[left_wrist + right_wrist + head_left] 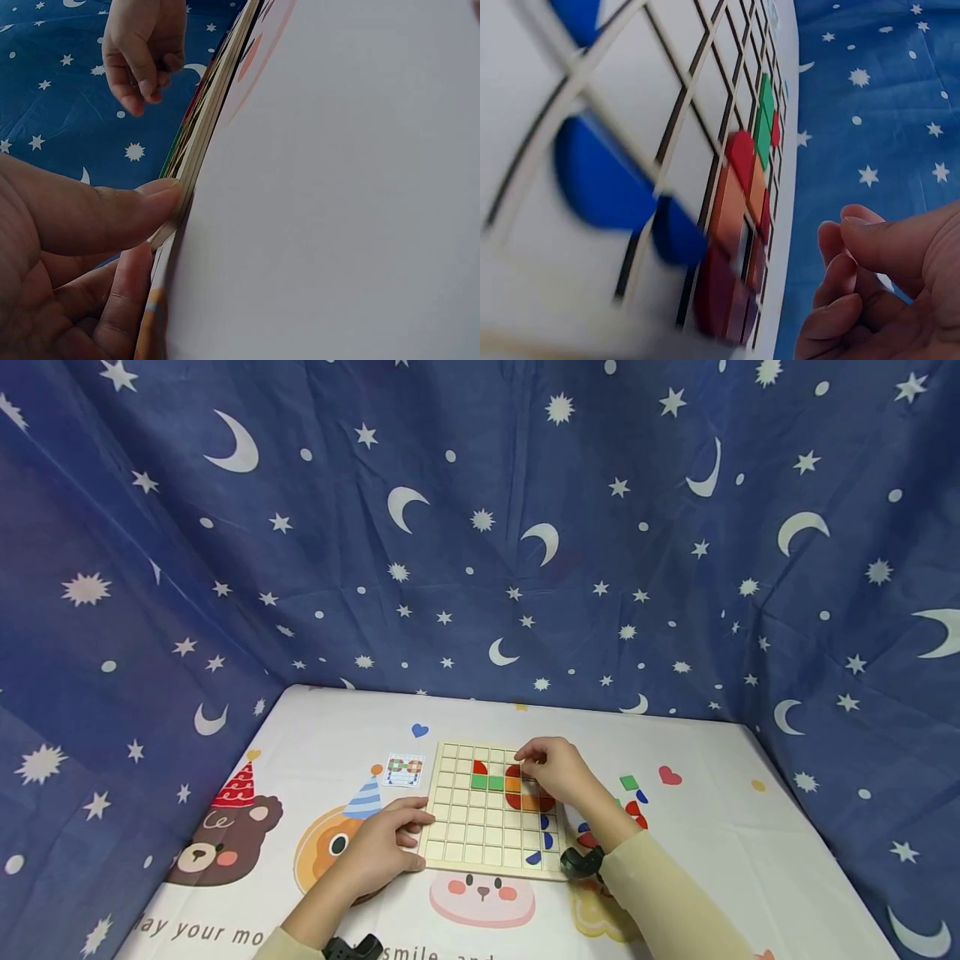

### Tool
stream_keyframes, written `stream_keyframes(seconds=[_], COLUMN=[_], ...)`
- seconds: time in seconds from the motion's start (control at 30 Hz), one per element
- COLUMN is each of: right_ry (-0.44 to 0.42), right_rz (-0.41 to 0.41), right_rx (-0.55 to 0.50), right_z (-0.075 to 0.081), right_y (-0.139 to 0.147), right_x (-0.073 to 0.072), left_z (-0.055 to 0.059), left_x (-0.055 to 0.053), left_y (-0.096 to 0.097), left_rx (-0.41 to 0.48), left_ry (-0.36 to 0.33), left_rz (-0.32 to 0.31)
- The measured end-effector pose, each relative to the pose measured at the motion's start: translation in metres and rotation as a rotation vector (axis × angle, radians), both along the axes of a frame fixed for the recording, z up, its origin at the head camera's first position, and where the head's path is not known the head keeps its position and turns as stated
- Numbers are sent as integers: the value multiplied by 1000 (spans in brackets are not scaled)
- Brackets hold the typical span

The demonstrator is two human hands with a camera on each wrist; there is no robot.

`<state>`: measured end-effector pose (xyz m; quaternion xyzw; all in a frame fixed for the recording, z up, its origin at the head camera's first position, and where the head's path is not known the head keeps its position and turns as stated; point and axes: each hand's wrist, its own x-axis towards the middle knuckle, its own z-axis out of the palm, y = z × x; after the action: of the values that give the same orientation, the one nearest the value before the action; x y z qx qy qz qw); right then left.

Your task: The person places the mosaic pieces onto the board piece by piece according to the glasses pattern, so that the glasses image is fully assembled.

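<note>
A wooden grid board lies flat on the table. My left hand rests at its left side, its thumb touching the board edge near the front corner. Over the board's far right part hovers my right hand, fingers bent and thumb near the fingertips; I see no piece between them. Below it, red and orange tiles form a ring, partly hidden by this hand. Two green squares and a red quarter-circle sit to the left. Blue half-circles lie in cells towards the near right.
A small pattern card lies at the board's far left. Loose red pieces, a green square and blue pieces lie right of the board, some behind the right arm. A starry blue curtain stands behind the printed tablecloth.
</note>
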<state>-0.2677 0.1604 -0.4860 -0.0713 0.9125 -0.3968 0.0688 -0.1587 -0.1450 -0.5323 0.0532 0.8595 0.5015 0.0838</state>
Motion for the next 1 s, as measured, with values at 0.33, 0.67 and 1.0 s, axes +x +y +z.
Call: stream_keyframes(seconds=[0.33, 0.67, 1.0], right_ry=[0, -64, -122], right_rz=[-52, -83, -41], right_rx=[-8, 67, 125], right_z=[2, -7, -15], right_y=[46, 88, 112], right_x=[16, 32, 56], left_z=[-1, 0, -1], left_x=[0, -1, -1], left_y=[0, -1, -1], left_rx=[2, -7, -7], left_ry=[-3, 4, 3], left_rz=[-5, -5, -13])
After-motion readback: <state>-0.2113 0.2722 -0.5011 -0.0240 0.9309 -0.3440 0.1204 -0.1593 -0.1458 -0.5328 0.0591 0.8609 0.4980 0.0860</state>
